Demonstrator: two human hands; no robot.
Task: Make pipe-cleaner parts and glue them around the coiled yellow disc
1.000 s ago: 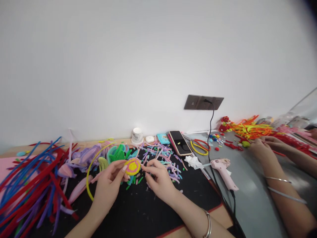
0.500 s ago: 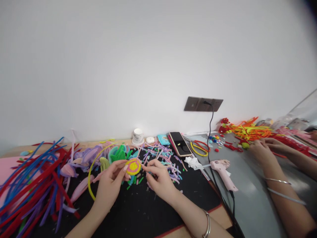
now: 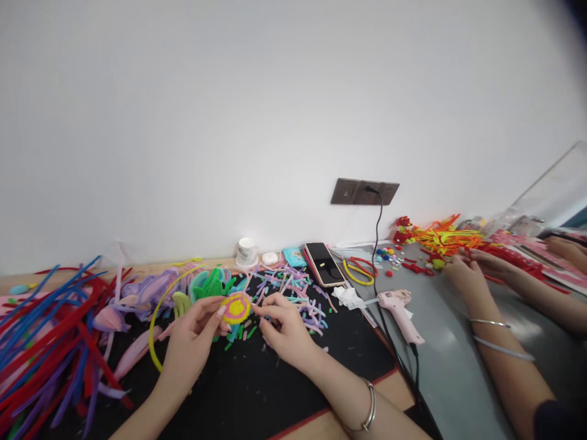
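One round, fuzzy yellow-and-pink disc [image 3: 236, 308], one white cup [image 3: 247, 249] and one pink plastic glue gun [image 3: 402, 316] show. Fingers hide the disc's left edge; whether the bunched right hand [image 3: 285, 330] grips anything, I cannot tell. Lower centre-left, the left hand [image 3: 191, 336] pinches the disc, just beside the right fingertips.

The disc [image 3: 236, 309] I see at lower centre is yellow with a pink ring in it. Over at lower left the strips [image 3: 57, 342] mix red, blue and purple; the mat [image 3: 224, 391] is black, edged in red. Toward the right, the glue gun [image 3: 402, 318] is pale pink, the desk [image 3: 458, 366] grey.
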